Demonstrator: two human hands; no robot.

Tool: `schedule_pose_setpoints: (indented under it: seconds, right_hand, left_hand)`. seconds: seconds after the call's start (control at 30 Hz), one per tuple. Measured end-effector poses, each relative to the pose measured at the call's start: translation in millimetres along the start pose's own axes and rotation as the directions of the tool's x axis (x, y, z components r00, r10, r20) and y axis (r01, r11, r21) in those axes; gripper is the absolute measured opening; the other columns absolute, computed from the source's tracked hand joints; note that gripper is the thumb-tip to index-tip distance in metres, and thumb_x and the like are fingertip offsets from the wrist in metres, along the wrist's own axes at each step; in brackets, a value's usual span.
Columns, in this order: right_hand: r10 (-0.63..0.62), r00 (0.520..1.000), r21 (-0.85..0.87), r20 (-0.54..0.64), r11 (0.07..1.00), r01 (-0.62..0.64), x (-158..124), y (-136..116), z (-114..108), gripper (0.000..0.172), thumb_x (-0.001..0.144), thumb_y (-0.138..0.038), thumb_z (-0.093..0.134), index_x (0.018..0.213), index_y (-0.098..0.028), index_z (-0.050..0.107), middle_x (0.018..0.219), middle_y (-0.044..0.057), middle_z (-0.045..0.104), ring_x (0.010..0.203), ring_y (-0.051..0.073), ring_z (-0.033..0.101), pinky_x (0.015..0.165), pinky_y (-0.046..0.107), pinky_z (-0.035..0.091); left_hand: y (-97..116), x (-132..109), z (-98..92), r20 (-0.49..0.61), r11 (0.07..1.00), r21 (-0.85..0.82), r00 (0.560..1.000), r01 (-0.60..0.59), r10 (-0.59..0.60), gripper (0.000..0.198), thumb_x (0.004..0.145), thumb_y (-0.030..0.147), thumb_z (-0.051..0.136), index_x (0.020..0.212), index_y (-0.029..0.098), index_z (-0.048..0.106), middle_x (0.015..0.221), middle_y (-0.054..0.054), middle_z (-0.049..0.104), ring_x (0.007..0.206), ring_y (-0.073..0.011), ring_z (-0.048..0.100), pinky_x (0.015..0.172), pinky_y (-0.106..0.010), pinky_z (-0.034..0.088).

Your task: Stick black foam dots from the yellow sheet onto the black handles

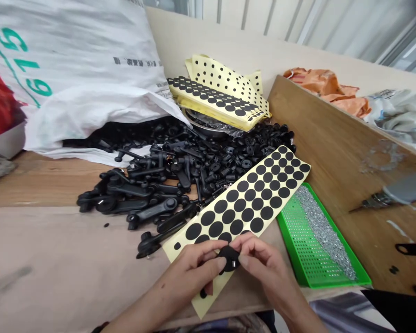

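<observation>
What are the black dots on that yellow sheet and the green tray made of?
The black dots look like thin matte rubber or foam pads on glossy yellow release paper. The green tray looks like moulded plastic, from its bright colour and regular holes.

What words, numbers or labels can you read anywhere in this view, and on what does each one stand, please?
"519", the last digit possibly a 6, turned sideways and uncertain: large green numerals on the white woven sack.
Small dark print on the same sack: too blurred to read.
</observation>
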State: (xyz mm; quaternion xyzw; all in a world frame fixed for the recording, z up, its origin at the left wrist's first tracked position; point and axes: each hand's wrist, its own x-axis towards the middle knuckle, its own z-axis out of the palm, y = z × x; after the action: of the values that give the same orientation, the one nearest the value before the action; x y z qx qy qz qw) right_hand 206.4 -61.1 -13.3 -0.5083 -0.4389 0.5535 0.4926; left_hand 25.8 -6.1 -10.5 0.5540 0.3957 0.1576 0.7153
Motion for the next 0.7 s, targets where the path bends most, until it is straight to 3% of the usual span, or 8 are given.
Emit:
schedule_pose_setpoints:
  seconds: [0.23, 0.37, 0.6, 0.7]
  right_hand:
    - [-0.079, 0.997, -0.074, 0.003, 0.994, 0.079, -2, 1, 6, 0.013, 0.078, -0.022, 0.064, 0.065, -0.020, 0.061, 0.090, 0.004, 0.062, 0.084, 0.018, 0.058, 0.073, 0.027, 0.046]
    - [-0.047, 0.999, -0.076, -0.009, 0.996, 0.046, -5, 0, 5, 0.015, 0.080, -0.029, 0.064, 0.067, -0.021, 0.067, 0.091, 0.006, 0.066, 0.086, 0.020, 0.060, 0.077, 0.031, 0.048]
    - [0.132, 0.991, 0.283, -0.017, 0.951, -0.122, -7, 7, 4, 0.017, 0.082, -0.035, 0.064, 0.083, -0.019, 0.072, 0.094, 0.008, 0.072, 0.079, 0.017, 0.064, 0.075, 0.030, 0.050]
    - [0.103, 0.993, 0.258, -0.064, 0.962, -0.084, -6, 8, 8, 0.025, 0.084, -0.041, 0.062, 0.097, -0.020, 0.066, 0.091, 0.007, 0.071, 0.079, 0.017, 0.065, 0.076, 0.031, 0.050]
  left_hand:
    - [1, -2, 3.9, -0.039, 0.998, 0.052, 0.998, -0.037, 0.039, 0.039, 0.082, 0.039, 0.057, 0.109, 0.012, 0.064, 0.049, 0.007, 0.046, 0.042, -0.0086, 0.044, 0.043, -0.018, 0.032]
    - [-3, -5, 4.8, -0.072, 0.997, -0.004, 0.994, -0.079, 0.078, 0.031, 0.081, 0.039, 0.058, 0.099, 0.014, 0.065, 0.054, 0.007, 0.046, 0.043, -0.0078, 0.043, 0.043, -0.018, 0.035]
    - [0, -13, 4.5, -0.167, 0.993, -0.083, 0.983, -0.089, 0.074, 0.032, 0.076, 0.039, 0.064, 0.097, 0.015, 0.062, 0.059, 0.005, 0.051, 0.044, -0.0081, 0.046, 0.044, -0.019, 0.040]
    - [1, -17, 7.7, -0.212, 0.988, -0.113, 0.974, -0.108, 0.082, 0.030, 0.076, 0.037, 0.064, 0.097, 0.015, 0.063, 0.059, 0.005, 0.052, 0.045, -0.0078, 0.046, 0.044, -0.018, 0.039]
